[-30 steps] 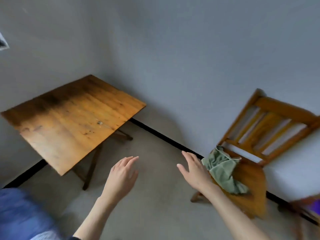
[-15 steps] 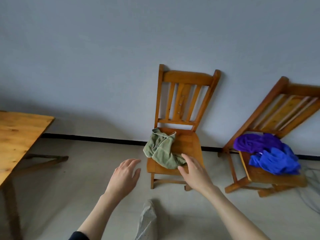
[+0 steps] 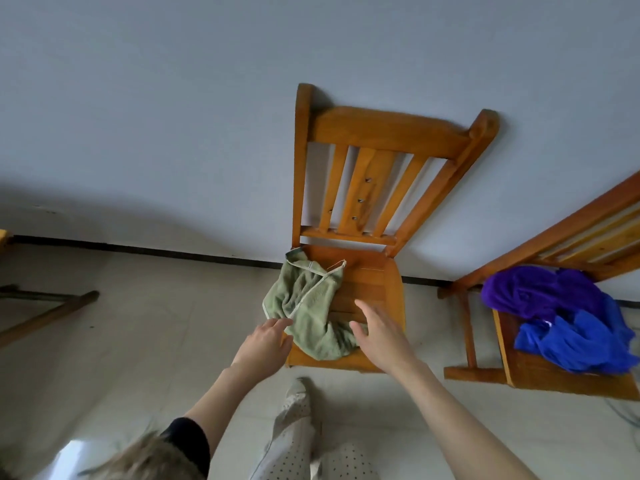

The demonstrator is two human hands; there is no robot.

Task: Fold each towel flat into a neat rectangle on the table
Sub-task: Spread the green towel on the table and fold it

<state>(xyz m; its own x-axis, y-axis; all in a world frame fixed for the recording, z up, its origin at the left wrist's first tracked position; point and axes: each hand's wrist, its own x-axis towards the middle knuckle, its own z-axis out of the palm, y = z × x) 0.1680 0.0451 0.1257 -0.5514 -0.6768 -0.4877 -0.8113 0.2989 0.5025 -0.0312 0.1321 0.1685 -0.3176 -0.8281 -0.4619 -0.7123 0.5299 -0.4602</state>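
Observation:
A crumpled green towel (image 3: pixel 306 306) lies on the left half of a wooden chair's seat (image 3: pixel 375 285) against the wall. My left hand (image 3: pixel 265 344) reaches to the towel's near left edge, fingers straight, fingertips at the cloth. Over the towel's near right end hovers my right hand (image 3: pixel 379 332), fingers spread and holding nothing. A purple towel (image 3: pixel 533 292) and a blue towel (image 3: pixel 578 341) sit heaped on a second chair (image 3: pixel 561 375) to the right. Of the table only a corner (image 3: pixel 2 235) and legs (image 3: pixel 45 313) show at the far left.
Pale floor runs between the table and the chairs. My leg and foot (image 3: pixel 298 400) in dotted trousers stand just before the first chair. A black skirting line (image 3: pixel 138 249) marks the wall's base.
The view has swung right from the table to the chairs and come closer. Both hands have moved forward to the green towel; the left now touches its edge.

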